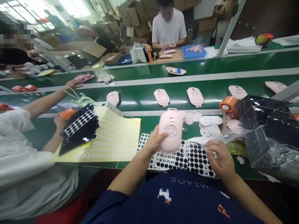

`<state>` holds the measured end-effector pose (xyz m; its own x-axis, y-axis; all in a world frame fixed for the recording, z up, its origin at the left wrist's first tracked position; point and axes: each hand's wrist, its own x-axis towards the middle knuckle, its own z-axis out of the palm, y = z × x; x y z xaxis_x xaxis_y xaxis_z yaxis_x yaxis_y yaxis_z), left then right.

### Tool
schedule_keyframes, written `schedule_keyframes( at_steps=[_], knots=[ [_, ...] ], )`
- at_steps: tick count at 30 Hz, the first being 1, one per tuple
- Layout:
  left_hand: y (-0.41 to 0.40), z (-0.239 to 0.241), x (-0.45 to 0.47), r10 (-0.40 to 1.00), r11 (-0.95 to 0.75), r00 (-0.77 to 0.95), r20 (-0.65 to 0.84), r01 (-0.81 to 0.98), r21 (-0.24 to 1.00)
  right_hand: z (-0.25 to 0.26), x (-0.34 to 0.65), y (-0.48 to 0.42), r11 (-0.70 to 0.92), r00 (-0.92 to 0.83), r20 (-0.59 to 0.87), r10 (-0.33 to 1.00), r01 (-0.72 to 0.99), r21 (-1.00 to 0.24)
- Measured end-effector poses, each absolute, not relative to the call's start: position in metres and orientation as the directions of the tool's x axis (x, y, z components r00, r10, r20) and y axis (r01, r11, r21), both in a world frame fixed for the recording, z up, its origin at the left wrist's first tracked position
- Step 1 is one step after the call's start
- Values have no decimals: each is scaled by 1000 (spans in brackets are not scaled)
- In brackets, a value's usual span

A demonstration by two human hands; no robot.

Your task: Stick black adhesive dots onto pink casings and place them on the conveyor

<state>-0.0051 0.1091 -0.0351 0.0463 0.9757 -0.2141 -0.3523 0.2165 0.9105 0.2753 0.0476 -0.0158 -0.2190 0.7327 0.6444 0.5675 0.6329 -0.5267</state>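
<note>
My left hand (pixel 154 142) grips a pale pink plastic device housing (pixel 170 132), a rounded case with a circular grille on its face, and holds it upright above the table. My right hand (pixel 221 158) hangs just right of the housing, its fingers curled over a white sheet of black round stickers (pixel 184 157). Whether those fingertips pinch a sticker is hidden. Part of the sheet lies under the housing. Loose white round discs (pixel 207 124) lie beyond my right hand.
A green conveyor belt (pixel 177 98) carrying pink housings runs crosswise ahead. A co-worker's arms reach in at left, beside a yellow sheet of clear pads (pixel 109 137). Black bagged sheets (pixel 263 130) are piled at right. Another person works across the belt.
</note>
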Motion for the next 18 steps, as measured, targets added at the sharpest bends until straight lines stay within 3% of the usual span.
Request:
schedule_keyframes(
  at_steps=[4,10,18],
  knots=[
    [186,-23,-56,916,147,-293,-274,-390,909,-55,296,27,620,-408,523,749,710,-334],
    [283,-20,-105,823,226,-442,-356,-320,920,-102,307,3,577,-419,509,752,792,-200],
    [337,-42,-122,755,362,-629,-186,162,918,-114,314,14,668,-457,621,637,730,-148]
  ],
)
